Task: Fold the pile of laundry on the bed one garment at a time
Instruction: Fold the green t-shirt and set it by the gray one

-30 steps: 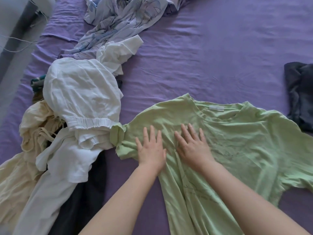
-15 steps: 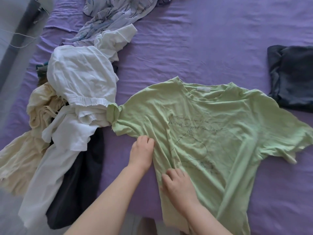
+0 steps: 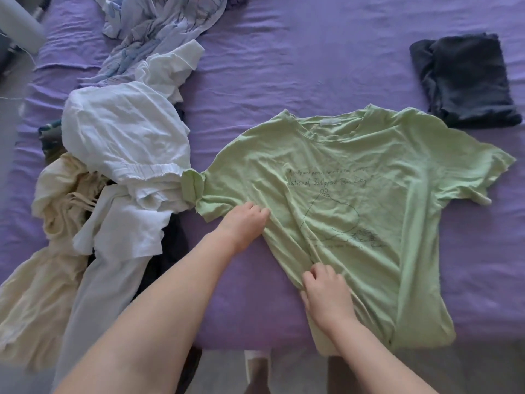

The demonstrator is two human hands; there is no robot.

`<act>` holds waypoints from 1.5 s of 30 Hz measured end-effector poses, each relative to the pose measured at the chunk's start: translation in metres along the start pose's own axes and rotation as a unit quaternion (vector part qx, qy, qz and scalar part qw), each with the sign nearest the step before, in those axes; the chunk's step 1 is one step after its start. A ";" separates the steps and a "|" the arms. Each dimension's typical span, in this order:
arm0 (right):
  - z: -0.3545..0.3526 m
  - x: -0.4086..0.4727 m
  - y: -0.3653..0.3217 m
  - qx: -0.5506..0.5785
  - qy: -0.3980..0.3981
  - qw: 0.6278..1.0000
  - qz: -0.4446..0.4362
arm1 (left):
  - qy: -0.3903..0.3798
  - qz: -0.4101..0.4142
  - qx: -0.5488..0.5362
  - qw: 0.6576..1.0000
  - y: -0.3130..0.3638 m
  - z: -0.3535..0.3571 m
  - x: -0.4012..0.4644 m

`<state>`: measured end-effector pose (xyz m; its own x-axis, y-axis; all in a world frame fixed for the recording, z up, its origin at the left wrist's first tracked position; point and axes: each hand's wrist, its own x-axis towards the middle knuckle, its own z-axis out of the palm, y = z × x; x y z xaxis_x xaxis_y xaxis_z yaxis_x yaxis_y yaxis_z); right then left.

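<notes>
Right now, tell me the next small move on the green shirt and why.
Probably lift the gripped side edge and fold it toward the middle. The left hand and right hand both pinch the green shirt along one side, and it lies spread face up on the purple sheet.

A bed [image 3: 284,66] fills nearly the whole view, covered in a creased purple sheet [image 3: 326,29]. Soft, even light falls across it with no hard shadows. Grey floor [image 3: 298,373] shows along the near edge, and a pale rounded object [image 3: 17,21], unclear what, sits at the far left corner.
</notes>
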<state>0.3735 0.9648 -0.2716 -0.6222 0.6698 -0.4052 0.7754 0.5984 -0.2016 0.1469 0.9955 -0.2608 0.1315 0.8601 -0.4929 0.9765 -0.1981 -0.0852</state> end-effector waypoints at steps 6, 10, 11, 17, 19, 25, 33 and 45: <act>0.002 -0.017 0.011 0.148 0.042 0.976 0.153 | -0.006 0.093 0.073 0.993 -0.017 0.005 -0.009; -0.001 -0.013 0.025 0.151 0.059 0.963 0.214 | -0.006 0.117 0.075 0.990 -0.019 0.005 -0.009; -0.002 -0.008 0.028 0.140 0.061 0.964 0.218 | 0.000 0.115 0.076 0.990 -0.019 0.006 -0.008; -0.001 0.008 0.031 0.124 0.107 0.958 0.235 | 0.073 0.054 0.044 0.995 -0.005 0.013 0.003; 0.005 -0.004 0.020 0.099 0.128 0.965 0.208 | 0.086 0.051 0.029 0.995 0.002 0.016 0.002; 0.027 -0.041 0.004 0.136 0.094 0.971 0.175 | 0.124 0.090 -0.021 0.988 0.036 0.021 0.011; 0.021 -0.060 0.023 0.312 0.136 0.910 0.236 | -0.036 0.087 -0.051 0.994 0.038 0.001 0.016; 0.023 -0.083 -0.017 0.197 0.179 0.946 0.184 | 0.060 0.240 0.020 0.969 0.128 -0.006 -0.053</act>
<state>0.4147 0.8892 -0.2548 -0.2435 0.9493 -0.1988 0.8829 0.1321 -0.4506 0.2662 0.9270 -0.2404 0.5903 0.7121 -0.3802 0.7905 -0.6052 0.0937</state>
